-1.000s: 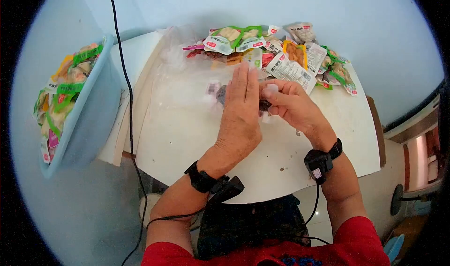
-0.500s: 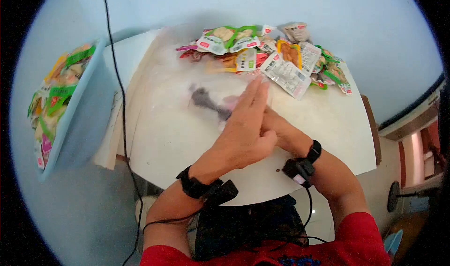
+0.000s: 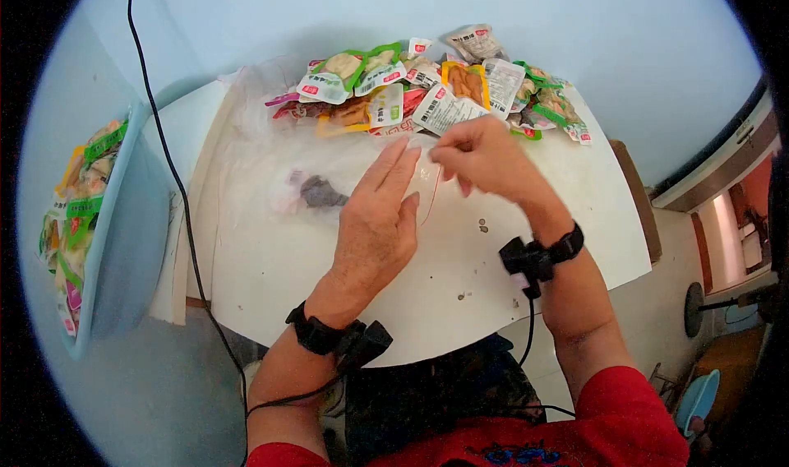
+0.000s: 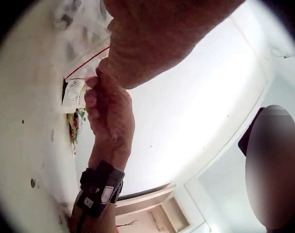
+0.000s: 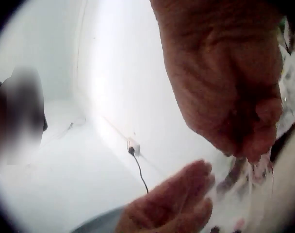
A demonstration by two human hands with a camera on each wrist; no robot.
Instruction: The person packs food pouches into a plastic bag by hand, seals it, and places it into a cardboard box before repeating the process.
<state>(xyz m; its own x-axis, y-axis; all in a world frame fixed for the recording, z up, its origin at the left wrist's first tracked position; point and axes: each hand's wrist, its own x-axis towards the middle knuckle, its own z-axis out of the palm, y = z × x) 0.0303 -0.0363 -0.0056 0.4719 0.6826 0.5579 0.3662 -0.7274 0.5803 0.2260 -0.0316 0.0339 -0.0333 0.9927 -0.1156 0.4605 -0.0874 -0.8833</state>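
Note:
A clear plastic zip bag (image 3: 426, 181) with a red line along its mouth lies on the white table, a small dark thing (image 3: 320, 192) showing through the plastic. My left hand (image 3: 371, 220) rests on the bag with its fingers straight, between the dark thing and the red line. At the mouth, my right hand (image 3: 489, 167) pinches the plastic with curled fingers. The left wrist view catches the red-lined edge (image 4: 87, 64) running to the fingers of both hands. From the right wrist, the pinched plastic (image 5: 259, 177) hangs below my right fingertips.
Several sealed food packets (image 3: 386, 97) are heaped along the table's back by the wall. A light-blue tub (image 3: 115, 245) full of similar packets stands at the left. A black cable (image 3: 168, 154) hangs down on the left side. More clear plastic (image 3: 255, 97) lies at the back left.
My right hand came in under the left, then moved out right to the bag's mouth. My left hand shifted left, and the red line now shows between the hands.

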